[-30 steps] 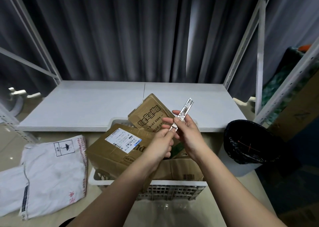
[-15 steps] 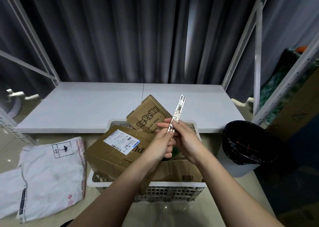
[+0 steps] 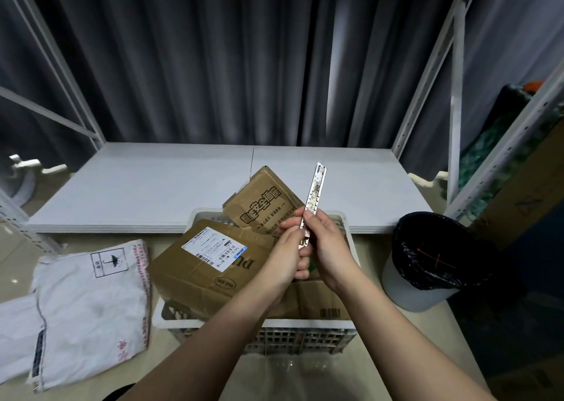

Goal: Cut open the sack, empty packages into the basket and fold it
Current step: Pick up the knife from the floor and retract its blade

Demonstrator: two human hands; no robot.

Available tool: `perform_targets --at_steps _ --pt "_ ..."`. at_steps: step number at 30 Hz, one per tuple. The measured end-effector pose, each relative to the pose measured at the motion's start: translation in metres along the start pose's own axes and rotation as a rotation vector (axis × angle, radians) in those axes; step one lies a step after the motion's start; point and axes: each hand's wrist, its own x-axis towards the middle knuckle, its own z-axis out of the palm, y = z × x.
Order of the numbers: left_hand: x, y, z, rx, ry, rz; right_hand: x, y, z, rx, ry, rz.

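Both hands hold a slim metal utility knife (image 3: pixel 315 194) upright above the white plastic basket (image 3: pixel 274 335). My left hand (image 3: pixel 285 255) pinches its lower end, and my right hand (image 3: pixel 328 243) grips the handle just above. The basket is filled with brown cardboard packages: a large one with a white shipping label (image 3: pixel 210 263), a smaller one with printed characters (image 3: pixel 262 202) tilted at the back, and a third (image 3: pixel 320 306) at the front. The white sack (image 3: pixel 85 309) lies flat on the floor to the left of the basket.
A low white shelf board (image 3: pixel 152 187) runs behind the basket, framed by white metal rack posts (image 3: pixel 427 101). A bin lined with a black bag (image 3: pixel 433 257) stands to the right. Dark curtains hang behind. More racking with cardboard is at far right.
The knife has swung from leaning right to nearly upright, and both hands shifted slightly left with it. The camera view drifted a little.
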Motion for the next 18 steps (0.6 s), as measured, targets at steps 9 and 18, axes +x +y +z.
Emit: perform_targets --at_steps 9,18 --pt "0.002 0.008 0.001 -0.084 0.009 -0.127 0.001 0.001 0.0 0.16 -0.099 0.085" --pt "-0.002 0.008 -0.006 -0.044 -0.152 -0.02 -0.001 -0.008 -0.005 0.119 -0.169 0.045"
